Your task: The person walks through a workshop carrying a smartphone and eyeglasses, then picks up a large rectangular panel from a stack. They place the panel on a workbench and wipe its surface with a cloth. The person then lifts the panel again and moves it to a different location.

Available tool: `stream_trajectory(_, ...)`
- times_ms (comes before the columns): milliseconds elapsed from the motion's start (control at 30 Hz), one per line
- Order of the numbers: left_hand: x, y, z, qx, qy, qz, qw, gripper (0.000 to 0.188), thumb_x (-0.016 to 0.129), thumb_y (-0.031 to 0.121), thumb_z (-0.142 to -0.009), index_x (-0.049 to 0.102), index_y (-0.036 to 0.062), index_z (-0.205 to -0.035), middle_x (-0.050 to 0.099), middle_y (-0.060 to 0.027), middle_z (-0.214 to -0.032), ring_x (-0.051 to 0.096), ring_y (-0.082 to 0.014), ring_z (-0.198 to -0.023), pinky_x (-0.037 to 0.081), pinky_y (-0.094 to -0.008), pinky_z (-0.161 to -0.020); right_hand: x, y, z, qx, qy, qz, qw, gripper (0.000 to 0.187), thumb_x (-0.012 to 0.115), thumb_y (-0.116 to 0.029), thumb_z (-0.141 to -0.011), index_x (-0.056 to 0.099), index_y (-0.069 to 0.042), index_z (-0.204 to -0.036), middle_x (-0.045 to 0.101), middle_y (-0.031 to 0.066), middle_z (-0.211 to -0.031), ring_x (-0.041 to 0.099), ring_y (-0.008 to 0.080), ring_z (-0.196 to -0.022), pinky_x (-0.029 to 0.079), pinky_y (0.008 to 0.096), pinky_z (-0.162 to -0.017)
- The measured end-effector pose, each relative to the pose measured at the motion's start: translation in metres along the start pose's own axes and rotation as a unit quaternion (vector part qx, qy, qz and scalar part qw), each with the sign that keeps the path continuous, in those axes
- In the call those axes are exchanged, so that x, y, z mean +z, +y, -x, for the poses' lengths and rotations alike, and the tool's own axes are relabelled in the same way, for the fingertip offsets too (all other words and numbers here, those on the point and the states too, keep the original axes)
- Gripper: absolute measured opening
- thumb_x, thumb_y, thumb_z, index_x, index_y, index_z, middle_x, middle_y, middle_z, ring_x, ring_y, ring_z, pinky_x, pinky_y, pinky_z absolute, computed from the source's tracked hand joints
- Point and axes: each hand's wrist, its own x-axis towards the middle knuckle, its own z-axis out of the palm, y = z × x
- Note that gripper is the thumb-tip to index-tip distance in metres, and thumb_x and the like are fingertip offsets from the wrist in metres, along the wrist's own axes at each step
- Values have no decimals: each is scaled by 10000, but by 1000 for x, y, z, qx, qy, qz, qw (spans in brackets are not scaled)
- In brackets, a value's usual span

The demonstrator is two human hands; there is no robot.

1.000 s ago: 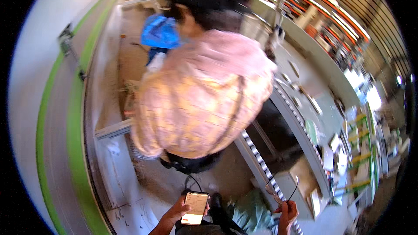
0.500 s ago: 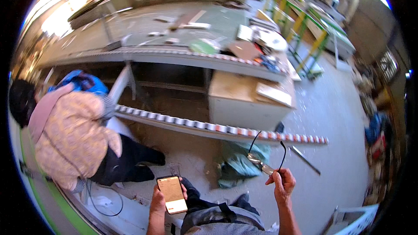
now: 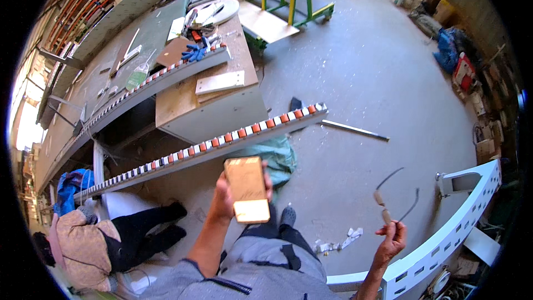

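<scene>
My left hand [image 3: 223, 197] is closed around a phone [image 3: 246, 183], held upright in front of my body with its lit screen toward me. Off to the right, my right hand [image 3: 393, 240] pinches a pair of glasses [image 3: 382, 203] by the lens end. Both temples of the glasses are unfolded and point away from me. Beyond the phone runs a long rail [image 3: 222, 140] lined with white, orange and black rollers. A green plastic bag [image 3: 276, 158] lies on the floor beneath that rail, partly hidden by the phone.
At lower left, a co-worker [image 3: 89, 244] bends beside the rail. A workbench [image 3: 139, 33] with tools and blue gloves [image 3: 194, 53] stands at far left. A metal bar [image 3: 355, 130] lies on the floor. To the right curves a white perforated frame [image 3: 444, 239]; a green and yellow rack [image 3: 291, 0] stands beyond.
My view has swung to the right, so the bench and co-worker sit further left. The phone is raised higher. Both hands keep hold of the phone and the glasses.
</scene>
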Motion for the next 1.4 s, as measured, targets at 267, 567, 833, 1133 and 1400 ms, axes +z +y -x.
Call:
stream_trajectory(267, 84, -19, -157, 93, -9, -63, 994, 1214, 379, 945, -626, 446, -58, -1307, 614, -169, -981, 641, -258, -794, 568, -390, -689, -30, 20, -59, 46, 69, 51, 995, 146, 538, -135, -973, 568, 7, -989, 586, 74, -791, 564, 113, -591, 504, 256, -524)
stream_trajectory(567, 119, -45, -327, 141, -3, 2, 990, 1202, 318, 948, -655, 436, -46, -1320, 615, -173, -1003, 642, -265, -828, 567, -402, -721, 5, 34, -255, -14, 12, 9, 1000, 121, 541, -110, -962, 578, 5, -965, 589, 61, -754, 564, 106, -579, 513, 255, -502)
stream_trajectory(833, 185, -54, -447, 153, 43, -27, 987, 1177, 291, 944, -670, 455, -32, -1307, 618, -164, -989, 645, -268, -825, 561, -411, -742, 2, -12, -404, -8, -79, 14, 997, 91, 537, -65, -948, 562, 22, -959, 575, 68, -733, 576, 125, -564, 519, 267, -510)
stream_trajectory(1133, 304, -115, -588, 165, 15, -81, 983, 1184, 291, 952, -655, 467, -30, -1293, 623, -155, -960, 648, -255, -807, 566, -388, -705, 5, -144, -610, -218, -234, -155, 935, 182, 650, -124, -896, 581, 43, -918, 591, 106, -692, 627, 149, -545, 494, 261, -469)
stream_trajectory(1400, 407, -170, -684, 163, -11, -50, 985, 1140, 331, 919, -694, 457, -36, -1304, 620, -159, -983, 653, -259, -829, 572, -393, -724, -29, -193, -762, -291, -364, -244, 850, 184, 757, -151, -799, 638, -13, -776, 654, 109, -621, 641, 172, -507, 468, 240, -428)
